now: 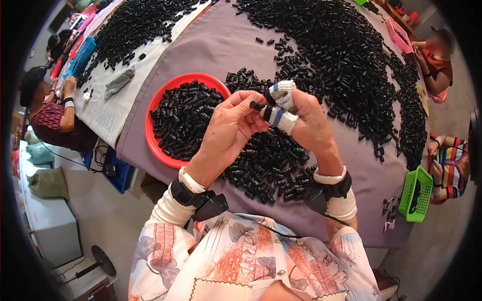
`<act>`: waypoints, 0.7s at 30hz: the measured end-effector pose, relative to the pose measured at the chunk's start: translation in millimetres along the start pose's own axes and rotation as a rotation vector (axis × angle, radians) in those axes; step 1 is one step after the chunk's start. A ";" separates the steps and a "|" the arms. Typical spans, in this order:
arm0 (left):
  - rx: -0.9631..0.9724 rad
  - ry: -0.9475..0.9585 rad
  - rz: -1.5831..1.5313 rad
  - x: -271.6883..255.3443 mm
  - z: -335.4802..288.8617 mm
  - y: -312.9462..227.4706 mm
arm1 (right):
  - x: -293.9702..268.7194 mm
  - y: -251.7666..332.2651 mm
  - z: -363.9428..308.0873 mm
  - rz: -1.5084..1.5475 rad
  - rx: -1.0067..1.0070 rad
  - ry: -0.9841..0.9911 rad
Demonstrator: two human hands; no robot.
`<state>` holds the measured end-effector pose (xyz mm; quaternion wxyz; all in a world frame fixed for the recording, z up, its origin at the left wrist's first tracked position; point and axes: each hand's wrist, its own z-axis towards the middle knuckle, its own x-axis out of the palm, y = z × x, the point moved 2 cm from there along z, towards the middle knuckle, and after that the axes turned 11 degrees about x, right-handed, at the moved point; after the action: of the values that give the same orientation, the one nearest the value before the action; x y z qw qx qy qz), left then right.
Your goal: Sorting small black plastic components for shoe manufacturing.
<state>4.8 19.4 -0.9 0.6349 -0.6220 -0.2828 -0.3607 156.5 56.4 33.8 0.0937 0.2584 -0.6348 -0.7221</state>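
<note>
In front of my chest, both hands meet over a small black plastic piece (257, 106). My left hand (226, 128) pinches close around it with thumb and forefinger. From the other side, my right hand (311, 123) grips the piece between fingers wrapped in white knitted covers (282, 119) with blue and black stripes. The fingertips partly hide it. Beneath my hands lies a loose pile of similar black pieces (266, 170). Beside my left hand stands a round red basin (150, 128) full of the same pieces.
A large heap of black pieces (341, 55) spreads over the grey tablecloth (201, 55). At right stands a green basket (426, 193). Other people sit at the right edge; a person (63, 115) works at the left by a blue basket (80, 57).
</note>
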 end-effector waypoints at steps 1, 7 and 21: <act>0.018 -0.032 0.052 1.6 -0.4 -0.7 | 0.3 -1.9 0.1 -0.007 0.011 -0.018; 0.083 -0.074 0.164 8.9 -5.3 -5.3 | 5.5 6.3 -2.0 0.084 0.154 -0.077; 0.031 -0.015 -0.025 7.1 1.3 -12.2 | -2.1 13.6 -2.3 -0.040 0.189 0.043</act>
<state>-0.8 20.3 12.0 0.6376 -0.6112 -0.3011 -0.3595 156.9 52.9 47.4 0.0680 0.2942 -0.6928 -0.6548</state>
